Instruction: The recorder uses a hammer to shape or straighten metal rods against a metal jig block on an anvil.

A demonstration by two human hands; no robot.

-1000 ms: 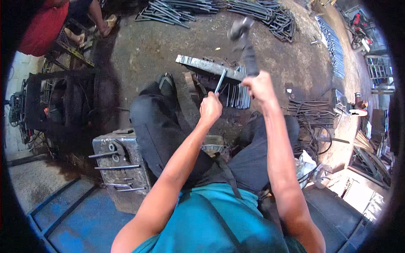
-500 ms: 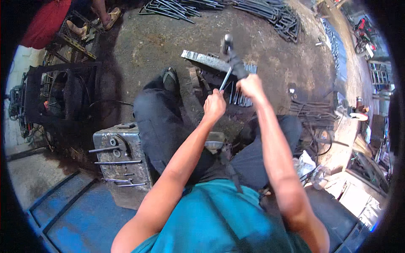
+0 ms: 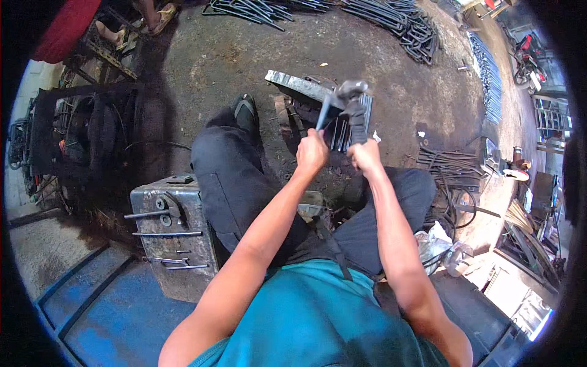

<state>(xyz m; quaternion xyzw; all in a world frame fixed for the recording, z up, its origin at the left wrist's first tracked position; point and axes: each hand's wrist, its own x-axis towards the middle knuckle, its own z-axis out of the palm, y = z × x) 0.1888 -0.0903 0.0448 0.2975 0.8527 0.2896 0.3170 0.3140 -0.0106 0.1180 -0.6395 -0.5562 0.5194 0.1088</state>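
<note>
The metal rod (image 3: 323, 116) slanted up toward the pale slab (image 3: 296, 85), its lower end clenched in the grip of the left hand (image 3: 312, 152). Beside it, the right hand (image 3: 366, 156) grasped the hammer (image 3: 356, 112), its head blurred. Beyond, dark bars (image 3: 403, 27) lay on the floor (image 3: 214, 61).

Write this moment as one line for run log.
left hand: gripping metal rod | right hand: gripping hammer | hammer head: blurred, contact unclear

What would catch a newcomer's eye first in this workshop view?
Probably the blurred hammer in the right hand, near the centre, beside the metal rod in the left hand. Then the bright teal shirt at the bottom, and the red cloth at the upper left.
</note>
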